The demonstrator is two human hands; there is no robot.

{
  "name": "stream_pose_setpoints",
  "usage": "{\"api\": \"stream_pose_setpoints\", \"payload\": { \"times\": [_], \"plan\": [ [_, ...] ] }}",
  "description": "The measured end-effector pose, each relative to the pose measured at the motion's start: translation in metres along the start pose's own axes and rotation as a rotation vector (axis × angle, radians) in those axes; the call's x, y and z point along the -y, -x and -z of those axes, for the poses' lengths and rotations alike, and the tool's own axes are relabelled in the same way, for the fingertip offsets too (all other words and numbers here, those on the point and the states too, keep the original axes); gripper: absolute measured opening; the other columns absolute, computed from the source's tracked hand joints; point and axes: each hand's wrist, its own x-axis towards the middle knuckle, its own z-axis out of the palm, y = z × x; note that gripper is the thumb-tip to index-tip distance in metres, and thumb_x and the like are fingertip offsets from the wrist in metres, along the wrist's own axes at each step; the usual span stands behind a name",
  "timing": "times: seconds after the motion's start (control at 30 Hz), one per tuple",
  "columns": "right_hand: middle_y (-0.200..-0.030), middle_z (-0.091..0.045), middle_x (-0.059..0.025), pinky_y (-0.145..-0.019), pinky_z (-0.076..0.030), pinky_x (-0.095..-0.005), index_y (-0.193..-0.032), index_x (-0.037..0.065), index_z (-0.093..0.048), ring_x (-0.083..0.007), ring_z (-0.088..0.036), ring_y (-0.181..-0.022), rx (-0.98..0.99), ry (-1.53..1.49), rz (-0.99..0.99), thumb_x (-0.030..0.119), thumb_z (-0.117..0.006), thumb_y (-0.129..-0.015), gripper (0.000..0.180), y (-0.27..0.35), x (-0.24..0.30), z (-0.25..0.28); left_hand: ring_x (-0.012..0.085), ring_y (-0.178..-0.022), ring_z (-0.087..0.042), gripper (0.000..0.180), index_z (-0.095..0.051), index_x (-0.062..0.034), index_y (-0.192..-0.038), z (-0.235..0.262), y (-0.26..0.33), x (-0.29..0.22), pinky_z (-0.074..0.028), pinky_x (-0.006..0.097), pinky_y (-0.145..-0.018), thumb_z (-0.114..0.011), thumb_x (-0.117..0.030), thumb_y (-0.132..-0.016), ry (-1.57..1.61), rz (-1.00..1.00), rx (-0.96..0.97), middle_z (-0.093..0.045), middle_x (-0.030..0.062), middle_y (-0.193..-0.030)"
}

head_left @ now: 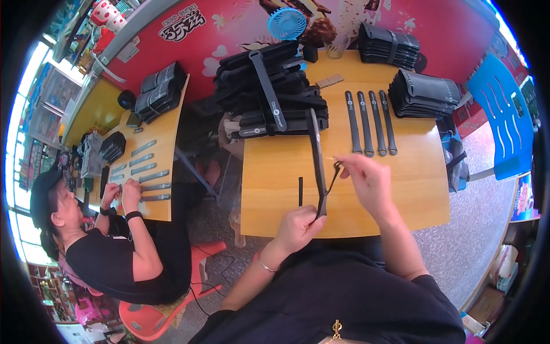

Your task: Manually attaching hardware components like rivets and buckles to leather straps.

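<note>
Above the front part of the wooden table (275, 172), a long black strap (315, 146) stands up on edge, its lower end pinched in my left hand (301, 228). My right hand (368, 180) is closed, with thumb and forefinger together on a thin black loop (332, 183) that runs to the strap's lower end. A short black strip (301, 191) lies beside my left hand. Beyond my right hand, several flat straps (366, 126) with pale round marks lie side by side. A tall pile of black straps (240, 80) is at the far left.
Banded black bundles (424, 94) are stacked at the back right, by a blue plastic chair (504, 120). A blue fan (287, 23) stands behind the pile. To the left, a co-worker (109, 252) handles straps at another table (166, 137).
</note>
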Motion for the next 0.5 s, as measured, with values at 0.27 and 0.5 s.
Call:
{"api": "stream_pose_setpoints", "payload": {
  "times": [0.27, 0.5],
  "plan": [
    [-0.066, -0.064, -0.0041, -0.052, -0.050, -0.0280, -0.097, 0.013, -0.069, -0.0190, -0.064, -0.060, 0.335, 0.219, 0.299, -0.003, -0.061, -0.073, 0.031, 0.005, 0.025, 0.015, 0.0182, -0.077, -0.063, 0.017, -0.059, 0.0014, -0.099, 0.012, -0.014, 0.015, -0.050, 0.029, -0.069, -0.057, -0.011, -0.087, 0.237, 0.222, 0.073, -0.062, 0.0104, -0.090],
    [-0.067, -0.064, -0.0014, -0.054, -0.050, -0.0291, -0.107, 0.022, -0.066, -0.0177, -0.064, -0.060, 0.441, 0.150, 0.221, 0.009, -0.063, -0.078, 0.032, 0.017, 0.024, 0.018, 0.0164, -0.090, -0.059, 0.031, -0.045, -0.0028, -0.118, 0.010, -0.028, 0.016, -0.050, 0.029, -0.078, -0.045, -0.001, -0.087, 0.827, 0.244, -0.090, -0.057, 0.0085, -0.098]
  ]
}}
